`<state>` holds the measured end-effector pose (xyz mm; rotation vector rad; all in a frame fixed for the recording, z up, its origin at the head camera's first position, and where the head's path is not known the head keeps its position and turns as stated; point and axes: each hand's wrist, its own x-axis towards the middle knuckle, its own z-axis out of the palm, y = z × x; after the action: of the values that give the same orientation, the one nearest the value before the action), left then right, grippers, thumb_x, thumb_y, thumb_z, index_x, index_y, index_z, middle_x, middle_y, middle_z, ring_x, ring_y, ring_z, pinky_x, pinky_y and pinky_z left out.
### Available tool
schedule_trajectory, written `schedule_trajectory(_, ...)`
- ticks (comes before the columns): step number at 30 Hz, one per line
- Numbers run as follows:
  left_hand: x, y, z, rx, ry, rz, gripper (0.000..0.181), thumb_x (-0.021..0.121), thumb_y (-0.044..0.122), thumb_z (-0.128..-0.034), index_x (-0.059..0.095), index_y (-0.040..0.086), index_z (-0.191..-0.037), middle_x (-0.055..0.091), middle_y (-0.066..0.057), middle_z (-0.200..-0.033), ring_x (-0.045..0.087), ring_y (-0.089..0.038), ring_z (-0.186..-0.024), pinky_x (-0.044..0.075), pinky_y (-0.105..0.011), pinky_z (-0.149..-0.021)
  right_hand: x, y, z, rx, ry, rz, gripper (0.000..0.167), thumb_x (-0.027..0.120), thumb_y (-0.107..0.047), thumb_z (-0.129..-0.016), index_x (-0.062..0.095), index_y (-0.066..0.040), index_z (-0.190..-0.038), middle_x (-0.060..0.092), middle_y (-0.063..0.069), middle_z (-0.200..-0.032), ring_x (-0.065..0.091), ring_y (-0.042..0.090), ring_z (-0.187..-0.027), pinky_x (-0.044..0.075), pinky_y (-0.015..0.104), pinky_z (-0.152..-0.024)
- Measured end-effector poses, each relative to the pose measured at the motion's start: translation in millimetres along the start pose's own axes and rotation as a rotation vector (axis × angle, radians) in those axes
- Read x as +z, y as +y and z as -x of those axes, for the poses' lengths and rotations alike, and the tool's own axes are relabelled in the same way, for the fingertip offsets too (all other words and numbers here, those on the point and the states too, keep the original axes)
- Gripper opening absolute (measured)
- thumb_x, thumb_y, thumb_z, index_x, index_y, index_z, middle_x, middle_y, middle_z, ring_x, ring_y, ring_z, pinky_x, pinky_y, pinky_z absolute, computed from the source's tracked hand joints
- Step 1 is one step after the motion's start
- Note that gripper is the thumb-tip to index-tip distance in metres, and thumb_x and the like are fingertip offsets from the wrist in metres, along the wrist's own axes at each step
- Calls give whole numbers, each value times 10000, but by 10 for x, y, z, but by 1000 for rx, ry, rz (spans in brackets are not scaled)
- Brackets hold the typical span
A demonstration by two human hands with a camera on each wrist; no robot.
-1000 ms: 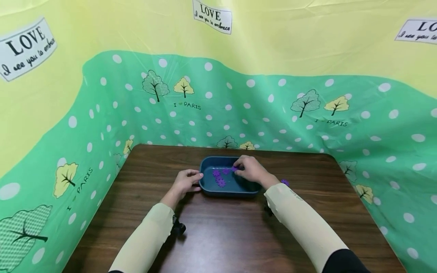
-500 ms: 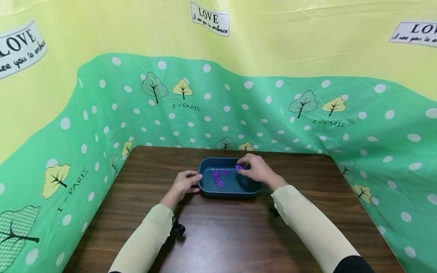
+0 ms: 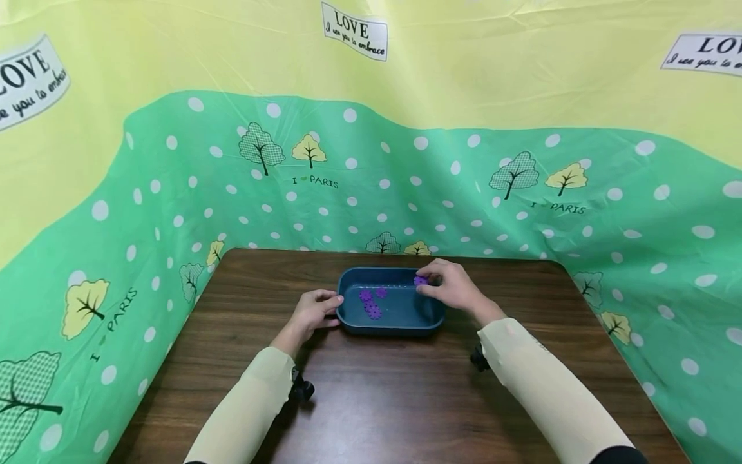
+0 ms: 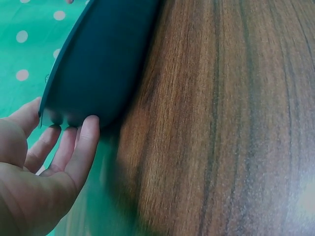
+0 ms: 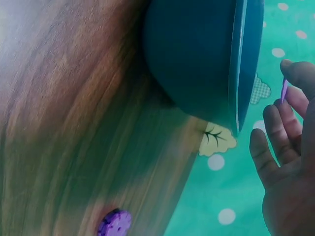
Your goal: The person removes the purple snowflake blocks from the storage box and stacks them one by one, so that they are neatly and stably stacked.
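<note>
A dark blue rectangular tub [image 3: 400, 316] stands on the table, with several purple notched, flower-shaped discs [image 3: 371, 304] on the left part of its floor. My left hand [image 3: 313, 314] holds the tub's left end, thumb at the rim; in the left wrist view its fingers [image 4: 87, 132] lie against the outer wall. Above the tub's right back part, my right hand [image 3: 452, 285] pinches one purple disc [image 3: 420, 281] between thumb and fingertips. The right wrist view shows that pinched disc [image 5: 284, 90] edge-on, beside the rim.
Another purple disc [image 5: 115, 223] lies on the table right of the tub in the right wrist view; in the head view it is hidden. The brown wooden table [image 3: 371, 399] ends just behind the tub. Patterned green and yellow cloth [image 3: 324, 148] hangs around it.
My right hand has moved right with the pinched disc, from over the middle of the tub towards its right back edge. The left hand keeps its hold; the view has shifted slightly.
</note>
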<state>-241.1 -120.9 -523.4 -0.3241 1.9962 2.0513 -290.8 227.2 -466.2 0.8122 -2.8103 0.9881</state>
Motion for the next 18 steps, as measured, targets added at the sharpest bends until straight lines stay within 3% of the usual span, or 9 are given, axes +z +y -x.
schedule_trajectory(8, -4, -16, -10, -5, -3, -8, 396, 724, 184, -980, 629, -2, -1317, 654, -221, -1244, 701, -309, -1072, 650, -458, -875, -129, 132, 137, 15, 43, -33, 298, 827, -180, -885, 755, -78, -1156, 736, 54, -1064, 685, 235, -965, 633, 496, -832)
schedule_trajectory(18, -8, -10, 0, 3, -2, -5, 402, 724, 184, -980, 627, -9, -1319, 655, -208, -1222, 701, -269, -1026, 649, -464, -878, -196, 316, 307, 21, 100, -20, 242, 836, -148, -874, 772, -82, -1098, 739, 62, -1040, 697, 243, -930, 643, 455, -771)
